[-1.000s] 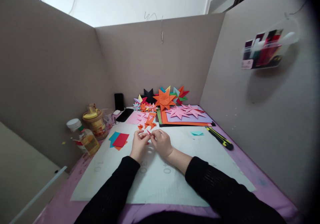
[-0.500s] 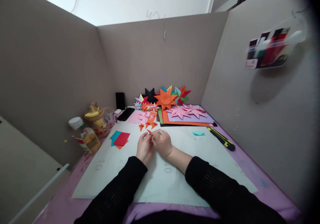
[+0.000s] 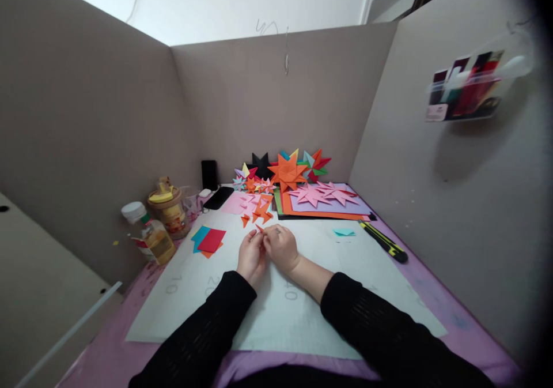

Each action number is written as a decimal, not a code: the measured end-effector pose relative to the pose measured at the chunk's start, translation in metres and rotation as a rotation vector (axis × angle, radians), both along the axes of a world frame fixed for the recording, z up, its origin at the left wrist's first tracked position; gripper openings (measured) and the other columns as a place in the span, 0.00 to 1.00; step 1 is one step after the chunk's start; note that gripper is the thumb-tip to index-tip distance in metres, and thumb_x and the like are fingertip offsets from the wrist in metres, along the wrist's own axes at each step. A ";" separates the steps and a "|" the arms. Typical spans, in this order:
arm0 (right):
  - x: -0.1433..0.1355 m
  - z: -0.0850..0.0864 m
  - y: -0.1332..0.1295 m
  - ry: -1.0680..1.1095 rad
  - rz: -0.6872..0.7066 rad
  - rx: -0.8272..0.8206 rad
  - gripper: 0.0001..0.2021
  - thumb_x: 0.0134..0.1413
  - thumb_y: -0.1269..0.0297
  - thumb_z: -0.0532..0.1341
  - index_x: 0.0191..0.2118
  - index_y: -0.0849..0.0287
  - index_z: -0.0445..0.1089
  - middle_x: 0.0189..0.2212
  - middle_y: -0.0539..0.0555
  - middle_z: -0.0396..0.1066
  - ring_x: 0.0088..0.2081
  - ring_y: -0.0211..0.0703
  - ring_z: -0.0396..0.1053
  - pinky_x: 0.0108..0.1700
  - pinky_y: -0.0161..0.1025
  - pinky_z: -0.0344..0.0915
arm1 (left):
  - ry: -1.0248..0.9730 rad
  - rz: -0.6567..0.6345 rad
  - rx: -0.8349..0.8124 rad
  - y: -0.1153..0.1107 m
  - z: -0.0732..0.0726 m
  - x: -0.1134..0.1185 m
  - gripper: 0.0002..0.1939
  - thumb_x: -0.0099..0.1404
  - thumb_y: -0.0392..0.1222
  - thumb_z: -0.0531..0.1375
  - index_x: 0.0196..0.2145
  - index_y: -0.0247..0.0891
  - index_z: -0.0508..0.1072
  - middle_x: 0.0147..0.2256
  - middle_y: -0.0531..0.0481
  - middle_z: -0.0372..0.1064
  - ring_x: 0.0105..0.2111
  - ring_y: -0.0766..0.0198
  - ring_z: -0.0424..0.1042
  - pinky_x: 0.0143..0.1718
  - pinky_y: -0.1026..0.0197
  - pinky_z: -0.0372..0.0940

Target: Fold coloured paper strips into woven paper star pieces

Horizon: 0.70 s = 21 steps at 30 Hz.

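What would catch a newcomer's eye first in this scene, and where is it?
Probably the large orange paper star, at the back among other folded stars near the grey wall. Just in front and to its right, pink stars lie on a lilac sheet. Nearer the middle, two hands pinch a tiny reddish-orange folded piece.

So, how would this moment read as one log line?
left hand: holding folded orange-red paper | right hand: same paper | beyond: folded orange pieces | leftward: red paper square | rightward: utility knife
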State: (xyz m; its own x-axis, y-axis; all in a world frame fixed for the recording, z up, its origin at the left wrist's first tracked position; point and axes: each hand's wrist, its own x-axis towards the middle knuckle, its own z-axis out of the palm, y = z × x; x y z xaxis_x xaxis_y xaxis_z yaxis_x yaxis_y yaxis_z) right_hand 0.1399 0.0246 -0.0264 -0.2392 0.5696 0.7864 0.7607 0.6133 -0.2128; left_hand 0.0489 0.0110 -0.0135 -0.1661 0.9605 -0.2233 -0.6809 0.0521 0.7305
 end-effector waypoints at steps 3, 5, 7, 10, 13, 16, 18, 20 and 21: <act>-0.001 -0.001 0.000 -0.021 -0.016 0.014 0.06 0.52 0.73 0.52 0.33 0.59 0.65 0.27 0.54 0.67 0.32 0.43 0.61 0.35 0.38 0.54 | -0.034 0.006 0.006 0.000 0.000 0.001 0.11 0.50 0.30 0.60 0.32 0.38 0.62 0.24 0.54 0.67 0.24 0.70 0.68 0.27 0.68 0.62; -0.001 -0.001 0.000 -0.036 -0.027 0.025 0.06 0.52 0.72 0.51 0.33 0.59 0.64 0.26 0.54 0.66 0.31 0.43 0.61 0.35 0.38 0.54 | -0.042 0.011 0.012 -0.001 0.000 0.002 0.10 0.50 0.30 0.59 0.31 0.37 0.63 0.24 0.54 0.66 0.23 0.71 0.67 0.27 0.68 0.62; -0.001 0.000 0.000 -0.044 -0.030 0.039 0.06 0.52 0.72 0.51 0.32 0.60 0.64 0.26 0.54 0.66 0.31 0.43 0.61 0.34 0.38 0.54 | -0.036 0.021 0.022 -0.001 0.000 0.002 0.09 0.50 0.30 0.59 0.30 0.37 0.63 0.23 0.55 0.66 0.23 0.71 0.67 0.28 0.68 0.62; -0.002 0.001 -0.001 -0.054 -0.039 0.059 0.06 0.53 0.72 0.51 0.32 0.60 0.65 0.25 0.54 0.66 0.30 0.43 0.60 0.34 0.38 0.54 | 0.006 0.026 0.033 0.000 -0.001 0.003 0.08 0.50 0.30 0.59 0.29 0.36 0.64 0.23 0.55 0.66 0.24 0.71 0.67 0.30 0.67 0.62; -0.002 0.002 -0.002 -0.065 -0.031 0.067 0.07 0.54 0.71 0.51 0.32 0.60 0.65 0.25 0.54 0.67 0.29 0.43 0.60 0.33 0.39 0.53 | 0.045 0.016 0.050 0.001 -0.003 0.003 0.07 0.50 0.32 0.59 0.29 0.36 0.65 0.23 0.55 0.66 0.25 0.70 0.67 0.31 0.66 0.62; -0.002 0.003 -0.003 -0.073 -0.026 0.074 0.07 0.54 0.71 0.51 0.31 0.60 0.65 0.25 0.54 0.67 0.29 0.43 0.60 0.33 0.39 0.53 | 0.075 0.012 0.057 0.002 -0.005 0.003 0.06 0.50 0.32 0.58 0.28 0.35 0.65 0.24 0.54 0.66 0.25 0.70 0.67 0.32 0.65 0.62; -0.003 0.004 -0.003 -0.082 -0.032 0.081 0.07 0.54 0.71 0.51 0.31 0.59 0.65 0.25 0.54 0.66 0.29 0.42 0.60 0.33 0.38 0.53 | 0.078 0.004 0.061 0.002 -0.006 0.003 0.05 0.51 0.33 0.58 0.28 0.35 0.65 0.24 0.54 0.66 0.25 0.70 0.67 0.31 0.66 0.62; -0.003 0.003 -0.003 -0.091 -0.038 0.092 0.07 0.54 0.71 0.51 0.30 0.59 0.65 0.24 0.53 0.66 0.29 0.42 0.59 0.33 0.38 0.52 | 0.048 -0.005 0.069 0.002 -0.006 0.004 0.04 0.50 0.32 0.58 0.27 0.35 0.65 0.23 0.54 0.66 0.25 0.70 0.66 0.31 0.66 0.62; -0.003 0.003 -0.003 -0.093 -0.040 0.101 0.07 0.54 0.71 0.51 0.29 0.60 0.65 0.24 0.53 0.65 0.28 0.41 0.59 0.33 0.38 0.52 | 0.026 -0.005 0.072 0.002 -0.006 0.004 0.05 0.50 0.32 0.58 0.27 0.34 0.65 0.23 0.54 0.66 0.24 0.71 0.66 0.30 0.67 0.61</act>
State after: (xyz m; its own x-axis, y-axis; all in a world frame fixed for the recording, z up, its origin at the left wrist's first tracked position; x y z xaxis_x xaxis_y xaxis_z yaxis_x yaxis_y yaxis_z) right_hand 0.1367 0.0216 -0.0233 -0.2926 0.4991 0.8157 0.7987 0.5965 -0.0785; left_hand 0.0529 0.0127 -0.0197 -0.1660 0.9748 -0.1488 -0.6615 0.0019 0.7499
